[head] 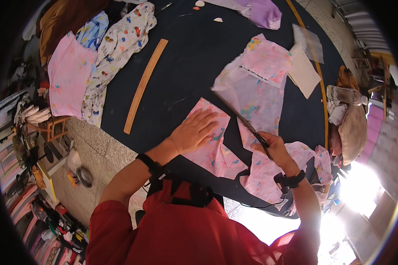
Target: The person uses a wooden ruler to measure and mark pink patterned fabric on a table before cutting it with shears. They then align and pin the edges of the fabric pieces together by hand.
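Observation:
My left hand (197,130) lies flat, fingers spread, on a folded piece of pink printed fabric (219,162). In my right hand (274,147) is a pair of long dark scissors (240,116), blades aimed up and to the left. The blades look closed, though blur hides the detail. They pass over the edge of a larger pink printed cloth (259,102), partly showing its pale side. Below my right hand more pink fabric (263,177) trails over the table's near edge.
A wooden ruler (146,84) lies left on the dark tabletop (185,63). Beyond it are heaped printed fabrics (121,49). Chalk pieces (218,20) and purple cloth (263,13) sit at the far side. A yellow tape measure (321,79) follows the right edge, beside cream cloth (303,69).

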### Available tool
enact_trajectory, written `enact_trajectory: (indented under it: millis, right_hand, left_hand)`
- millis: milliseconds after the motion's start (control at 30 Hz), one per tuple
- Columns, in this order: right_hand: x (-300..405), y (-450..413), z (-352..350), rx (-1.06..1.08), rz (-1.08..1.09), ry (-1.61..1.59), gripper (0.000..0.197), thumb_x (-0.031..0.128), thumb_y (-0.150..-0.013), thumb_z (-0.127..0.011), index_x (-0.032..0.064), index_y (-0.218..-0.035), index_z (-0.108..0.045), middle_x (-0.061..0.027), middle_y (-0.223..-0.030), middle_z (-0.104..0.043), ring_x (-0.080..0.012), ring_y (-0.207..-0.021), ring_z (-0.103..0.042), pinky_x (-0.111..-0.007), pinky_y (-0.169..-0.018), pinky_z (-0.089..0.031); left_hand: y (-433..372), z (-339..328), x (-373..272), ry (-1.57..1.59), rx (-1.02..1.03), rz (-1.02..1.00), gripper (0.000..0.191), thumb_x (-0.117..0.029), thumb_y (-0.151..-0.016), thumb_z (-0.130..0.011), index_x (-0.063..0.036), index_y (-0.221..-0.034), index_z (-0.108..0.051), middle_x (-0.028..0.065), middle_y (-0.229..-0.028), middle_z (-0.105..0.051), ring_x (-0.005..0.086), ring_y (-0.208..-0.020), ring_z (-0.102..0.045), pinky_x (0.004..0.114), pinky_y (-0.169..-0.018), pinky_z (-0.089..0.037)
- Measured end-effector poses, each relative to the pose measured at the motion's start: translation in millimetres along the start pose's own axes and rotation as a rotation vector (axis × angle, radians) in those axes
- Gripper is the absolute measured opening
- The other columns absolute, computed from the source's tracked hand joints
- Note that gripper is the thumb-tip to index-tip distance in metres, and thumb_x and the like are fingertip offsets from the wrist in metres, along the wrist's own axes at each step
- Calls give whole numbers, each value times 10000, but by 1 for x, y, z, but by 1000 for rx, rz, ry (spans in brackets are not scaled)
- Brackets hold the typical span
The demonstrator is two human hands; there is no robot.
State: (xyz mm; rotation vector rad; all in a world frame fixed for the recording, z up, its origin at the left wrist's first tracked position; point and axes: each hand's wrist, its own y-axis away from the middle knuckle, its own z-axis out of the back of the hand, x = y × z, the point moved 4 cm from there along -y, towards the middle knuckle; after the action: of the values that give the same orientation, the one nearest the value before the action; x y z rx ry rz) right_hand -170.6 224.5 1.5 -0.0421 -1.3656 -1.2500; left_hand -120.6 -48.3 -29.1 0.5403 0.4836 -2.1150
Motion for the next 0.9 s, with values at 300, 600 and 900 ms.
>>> enact_trajectory:
  millis: [300, 600, 900]
  right_hand:
    - [-43, 103, -29, -332, -294, -408, 472, 248, -831, -729, -3, -1200, -573, 48, -501, -447, -33, -393, -398, -206, -362, -285]
    - [-46, 174, -132, -364, -329, -778, 402, 182, -857, -709, -19, -1180, -578, 48, -535, -464, -26, -405, -386, -198, -380, -277]
    - [-45, 203, -196, -367, -345, -875, 416, 190, -844, -724, 14, -1196, -589, 43, -535, -470, -27, -413, -394, -208, -381, -283]
  left_hand:
    - [27, 39, 7, 46, -255, 293, 418, -40, -797, -628, -21, -1200, -517, 170, -1227, -511, 347, -1038, -544, 426, -889, -449]
    - [65, 29, 8, -15, -59, 645, 360, -119, -743, -713, -48, -1056, -550, 102, -866, -547, 301, -822, -570, 390, -700, -478]
    - [75, 13, 31, 476, -90, 774, 222, -145, -810, -672, 16, -944, -597, 75, -788, -628, 154, -678, -605, 280, -631, -477]
